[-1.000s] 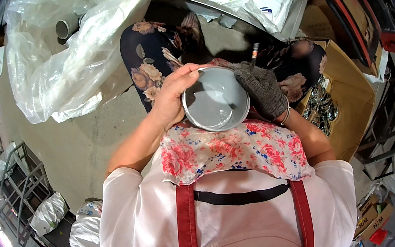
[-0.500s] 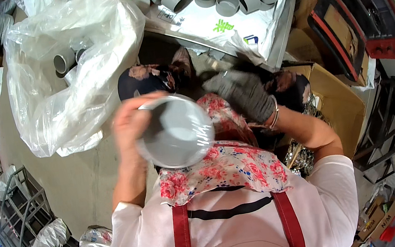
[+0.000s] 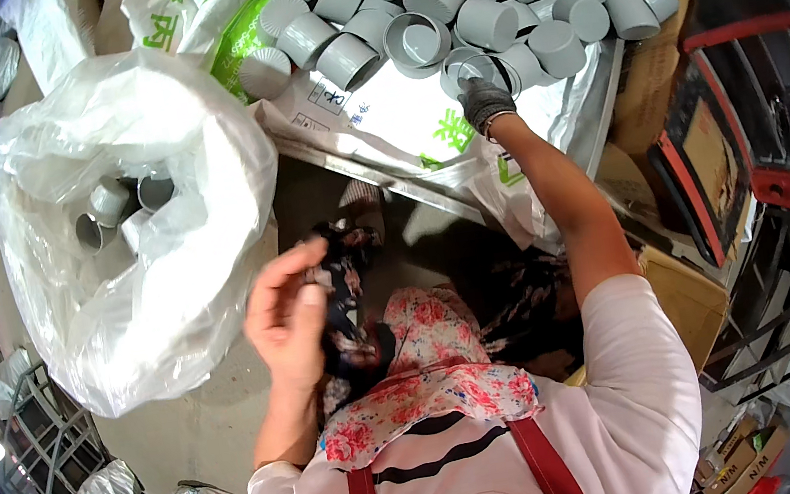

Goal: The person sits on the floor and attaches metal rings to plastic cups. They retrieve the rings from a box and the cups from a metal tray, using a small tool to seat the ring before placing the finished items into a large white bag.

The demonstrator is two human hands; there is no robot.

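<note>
My left hand (image 3: 291, 314) is bare and holds nothing. It hovers over my lap near the clear plastic bag, with thumb and fingers apart. My right hand (image 3: 488, 102), in a dark grey knit glove, reaches out to the near edge of a heap of grey plastic pipe caps (image 3: 488, 25). Its fingers close on the rim of one pipe cap (image 3: 461, 68) and partly cover it. Inside the large clear plastic bag (image 3: 228, 139) on the left lie several more grey caps (image 3: 110, 200).
The heap rests on white and green printed sacking (image 3: 378, 128) over a metal-edged table (image 3: 366, 182). At right are a red and black oven-like appliance (image 3: 788, 131) and a cardboard box (image 3: 686, 292). Dark metal racks (image 3: 46, 422) stand at lower left.
The grey pipe cap has left my left hand, which is now open. More caps show in the bag. My right hand has moved from my lap forward to the heap and taken a cap's rim.
</note>
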